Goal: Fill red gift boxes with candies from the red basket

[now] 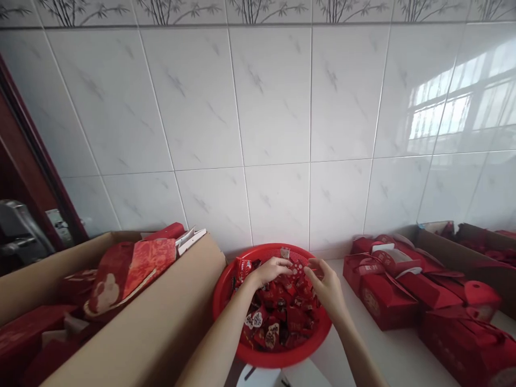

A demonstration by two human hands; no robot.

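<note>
White marbled tiles (278, 123) back the pale worktop (382, 352). Over shiny red-wrapped packets (298, 322) inside a round red plastic basket (258, 359), left hand (276, 269) and right hand (325, 282) curl, any grip unclear; best pinch packets singly.

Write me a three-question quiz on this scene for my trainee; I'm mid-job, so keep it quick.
1. What does the basket hold?
A) Bottles
B) Small wrapped packets
C) Oranges

2. True or false: the left hand reaches into the carton on the left.

3. Which hand is nearer the red boxes standing on the counter?

Key:
1. B.
2. False: the left hand is at the basket.
3. The right hand.
</note>
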